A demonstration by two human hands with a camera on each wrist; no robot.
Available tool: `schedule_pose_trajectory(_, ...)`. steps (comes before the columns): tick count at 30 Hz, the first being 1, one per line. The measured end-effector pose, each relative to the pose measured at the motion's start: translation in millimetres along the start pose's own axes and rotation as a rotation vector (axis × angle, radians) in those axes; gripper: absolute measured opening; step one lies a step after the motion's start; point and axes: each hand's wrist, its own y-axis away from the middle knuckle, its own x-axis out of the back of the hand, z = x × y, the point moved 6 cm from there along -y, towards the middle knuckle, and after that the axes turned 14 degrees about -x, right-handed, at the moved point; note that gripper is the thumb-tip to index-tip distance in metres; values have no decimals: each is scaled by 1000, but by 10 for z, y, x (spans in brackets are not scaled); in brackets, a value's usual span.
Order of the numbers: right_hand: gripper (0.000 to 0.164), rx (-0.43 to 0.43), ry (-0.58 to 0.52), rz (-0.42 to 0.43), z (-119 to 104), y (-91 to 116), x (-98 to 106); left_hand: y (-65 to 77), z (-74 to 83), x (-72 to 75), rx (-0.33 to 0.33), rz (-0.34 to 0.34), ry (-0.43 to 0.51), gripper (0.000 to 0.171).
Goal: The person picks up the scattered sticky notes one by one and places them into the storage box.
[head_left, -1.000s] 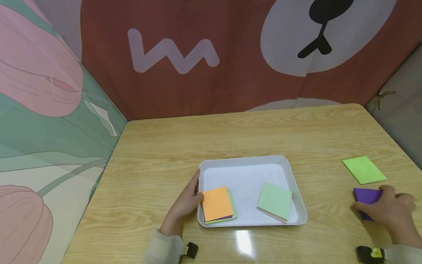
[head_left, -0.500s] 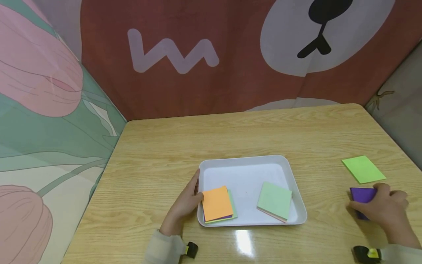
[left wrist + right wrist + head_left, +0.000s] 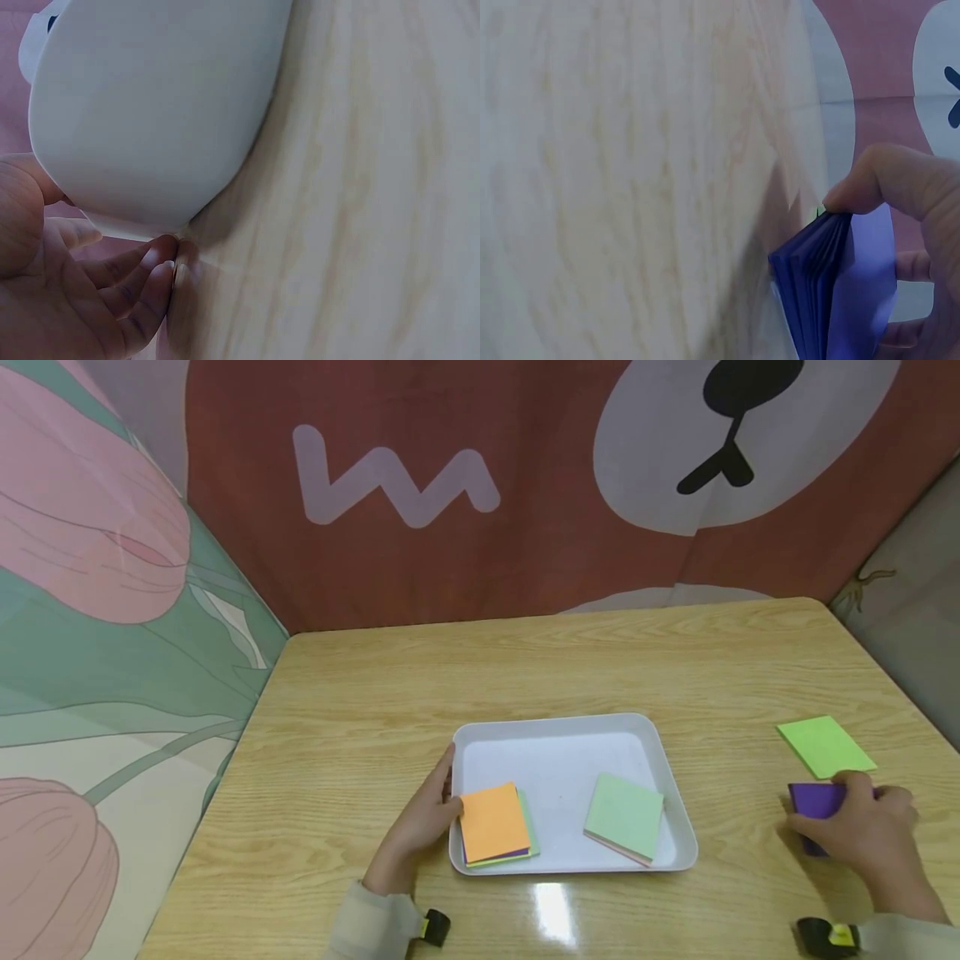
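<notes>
My right hand [image 3: 870, 827] pinches a stack of purple sticky notes [image 3: 816, 800] between thumb and fingers at the table's right side. In the right wrist view the purple stack's sheets [image 3: 810, 285] fan apart at the edge, with the thumb on its top corner. My left hand [image 3: 423, 818] grips the left side of a white tray [image 3: 562, 760], thumb at the rim and fingers along the outer wall. The left wrist view shows the fingers [image 3: 142, 292] against the tray's underside edge. In the tray lie an orange-topped stack [image 3: 495, 822] at left and a pale green stack [image 3: 625, 817] at right.
A lime green sticky note stack [image 3: 827, 747] lies on the wooden table [image 3: 360, 693], just behind the right hand. Printed cloths [image 3: 450, 560] hang along the table's back and sides.
My right hand has slid a little to the left with the purple sticky notes. The left hand and the tray have stayed put.
</notes>
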Motion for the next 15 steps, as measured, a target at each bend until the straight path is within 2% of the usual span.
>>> schedule_pose_trajectory(7, 87, 32, 8, 15, -84, 35, 16, -2, 9, 0, 0, 2, -3, 74)
schedule_pose_trajectory(15, 82, 17, 2, 32, -169, 80, 35, -4, -14, -4, 15, 4, 5, 74)
